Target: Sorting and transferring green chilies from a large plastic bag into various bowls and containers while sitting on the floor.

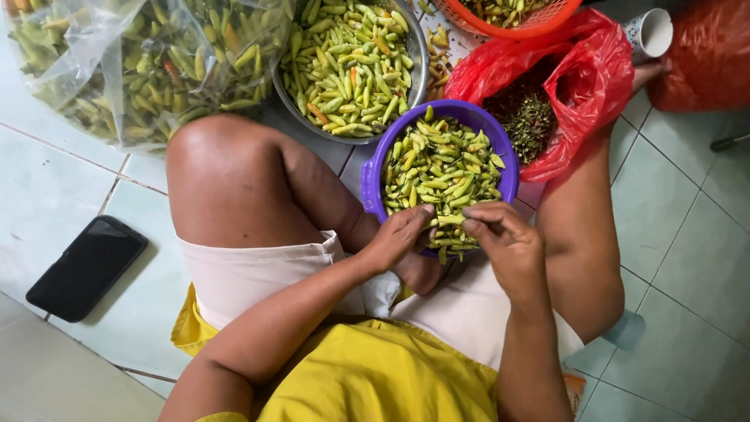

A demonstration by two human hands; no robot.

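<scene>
Green chili (pixel 451 220) pinched between left hand (pixel 402 234) and right hand (pixel 504 238), both gripping it over near rim of purple basket (pixel 373 178) full of chilies, on tiled floor (pixel 680 219) between person's knees. Steel bowl (pixel 419 62) of chilies beyond; red bag (pixel 601 70) of stems right; black phone (pixel 86 268) at left.

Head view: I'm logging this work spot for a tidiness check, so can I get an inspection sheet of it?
Surface: pale green tiled floor; the person sits on it.
Job's things: purple basket of green chillies; one chilli held between both hands.
Clutter: metal bowl of chillies, clear bag of chillies, red bag of stems, orange basket, cup, black phone.
Grippers: left hand and right hand pinch the chilli with their fingers.
Cables: nothing seen.
Surroundings: second red bag at the upper right.
</scene>
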